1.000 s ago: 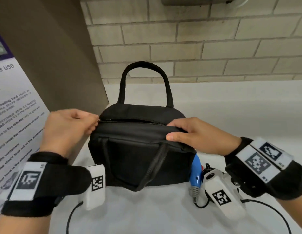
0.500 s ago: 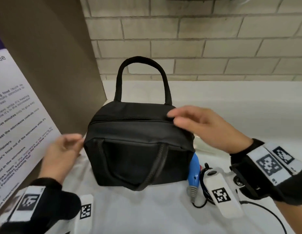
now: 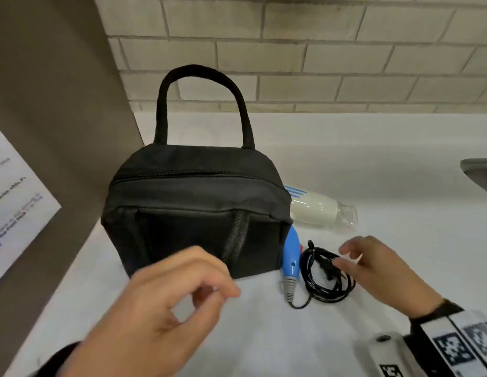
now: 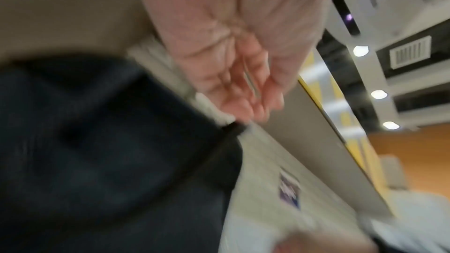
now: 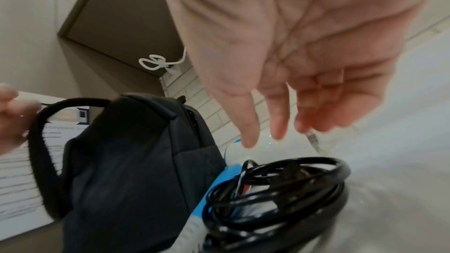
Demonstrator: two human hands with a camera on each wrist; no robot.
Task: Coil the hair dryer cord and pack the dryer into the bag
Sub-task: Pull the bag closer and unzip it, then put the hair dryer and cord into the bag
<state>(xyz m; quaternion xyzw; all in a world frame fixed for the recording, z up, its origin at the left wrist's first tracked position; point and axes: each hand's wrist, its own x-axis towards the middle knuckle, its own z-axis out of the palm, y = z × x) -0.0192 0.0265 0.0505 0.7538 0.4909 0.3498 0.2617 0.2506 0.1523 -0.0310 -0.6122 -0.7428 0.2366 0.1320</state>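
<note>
The black bag (image 3: 193, 191) stands on the white counter (image 3: 386, 159) with its top zip closed and its rear handle upright. To its right lies the hair dryer, with its blue handle (image 3: 290, 254) against the bag's corner and its white barrel (image 3: 315, 210) behind. The black cord (image 3: 322, 289) lies coiled beside the handle. My right hand (image 3: 345, 257) hovers over the coil with fingers spread and relaxed, empty in the right wrist view (image 5: 275, 134). My left hand (image 3: 209, 289) floats in front of the bag, loosely curled, holding nothing. The left wrist view is blurred.
A brown panel (image 3: 60, 131) with a printed notice (image 3: 11, 208) closes off the left side. The brick wall (image 3: 318, 63) runs along the back. A dark metal edge (image 3: 481, 172) shows at the far right. A white cable (image 5: 155, 62) hangs by a wall socket.
Both hands have left the bag's top. The right hand dropped to the coiled cord beside the bag. The left hand swung down and round to the bag's front.
</note>
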